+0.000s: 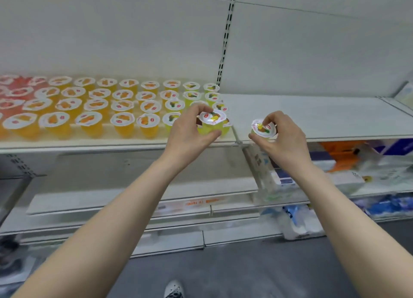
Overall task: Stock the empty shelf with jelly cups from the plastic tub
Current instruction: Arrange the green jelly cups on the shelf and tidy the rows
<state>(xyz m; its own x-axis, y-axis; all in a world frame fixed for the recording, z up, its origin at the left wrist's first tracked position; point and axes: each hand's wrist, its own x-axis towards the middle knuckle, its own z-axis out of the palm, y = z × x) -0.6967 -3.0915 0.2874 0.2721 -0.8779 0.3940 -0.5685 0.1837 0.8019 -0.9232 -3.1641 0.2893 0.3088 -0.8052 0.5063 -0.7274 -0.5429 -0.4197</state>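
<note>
Left hand is gripping an upright yellow-green plastic jelly cup at the stocked rows' right end, while right hand is pinching a second cup just right of them, above the white metal shelf.

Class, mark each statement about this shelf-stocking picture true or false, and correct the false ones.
1. Each hand holds a jelly cup. True: the left hand grips the left cup, and the right hand grips the right cup.
2. The two held cups are red. False: both are yellow-green.
3. Red cups stand at the far left of the shelf. True.
4. Rows of cups fill the shelf to the right of the slotted upright. False: the rows stand to its left, and no cups stand to its right.
</note>
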